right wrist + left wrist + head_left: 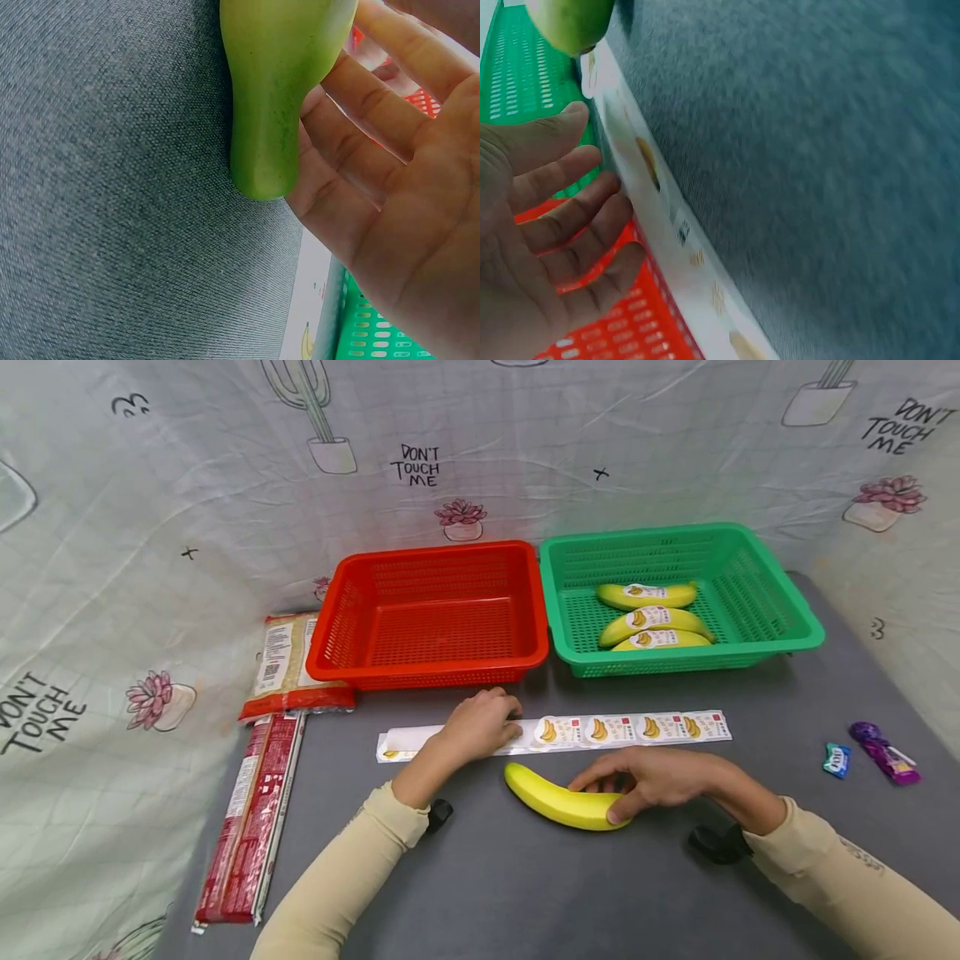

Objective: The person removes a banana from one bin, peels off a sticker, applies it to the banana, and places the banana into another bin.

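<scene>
A yellow banana (558,803) with a greenish end lies on the grey table. My right hand (663,777) holds it near its right end, thumb on the near side and fingers along the far side. The greenish end (266,142) shows up close in the right wrist view. Behind the banana, a white strip of banana stickers (630,729) runs sideways, its left part turned blank side up. Over the strip's middle is my left hand (480,727); its fingers are loosely bent and apart in the left wrist view, with nothing visible between them.
At the back stand a red basket (427,675) and a green basket (806,631), the green one with three stickered bananas (656,622). A grain bag (273,664) and a long red packet (247,818) lie left. Small blue (837,760) and purple (885,752) wrapped items lie right.
</scene>
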### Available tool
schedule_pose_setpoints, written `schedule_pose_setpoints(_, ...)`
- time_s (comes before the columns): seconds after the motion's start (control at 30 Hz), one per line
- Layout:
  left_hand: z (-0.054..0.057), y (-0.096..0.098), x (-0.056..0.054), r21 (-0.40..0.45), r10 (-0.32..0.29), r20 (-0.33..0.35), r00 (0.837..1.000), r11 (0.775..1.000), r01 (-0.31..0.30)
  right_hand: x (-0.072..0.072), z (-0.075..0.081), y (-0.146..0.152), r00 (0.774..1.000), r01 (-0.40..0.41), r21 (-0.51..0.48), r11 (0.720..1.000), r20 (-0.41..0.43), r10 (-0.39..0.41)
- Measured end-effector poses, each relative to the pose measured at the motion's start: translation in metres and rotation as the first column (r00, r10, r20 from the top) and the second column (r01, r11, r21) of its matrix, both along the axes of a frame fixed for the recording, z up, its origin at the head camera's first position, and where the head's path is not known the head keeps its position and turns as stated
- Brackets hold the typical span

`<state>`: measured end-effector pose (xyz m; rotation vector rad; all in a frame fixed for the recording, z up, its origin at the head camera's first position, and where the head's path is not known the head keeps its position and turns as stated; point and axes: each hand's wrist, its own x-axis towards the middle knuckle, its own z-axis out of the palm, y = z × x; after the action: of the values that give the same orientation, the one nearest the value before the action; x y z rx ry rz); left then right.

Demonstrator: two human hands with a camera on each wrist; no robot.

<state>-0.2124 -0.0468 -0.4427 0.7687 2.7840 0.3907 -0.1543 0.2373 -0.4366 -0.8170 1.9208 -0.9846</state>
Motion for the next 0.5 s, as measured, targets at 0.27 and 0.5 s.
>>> schedule_pose_setpoints(0.27,-0.005,0.005,-0.004,-0.018,0.004,0.058,0.998,1.000,-0.003,-0.001,-0.001,-0.001,1.000,0.007,0.002,1.000,-0.004,-0.007)
schedule_pose_setpoints(0.5,-0.007,0.005,-0.013,0.030,-0.005,0.122,0.993,1.000,0.002,0.000,-0.001,-0.001,1.000,0.014,0.007,1.000,-0.003,-0.014)
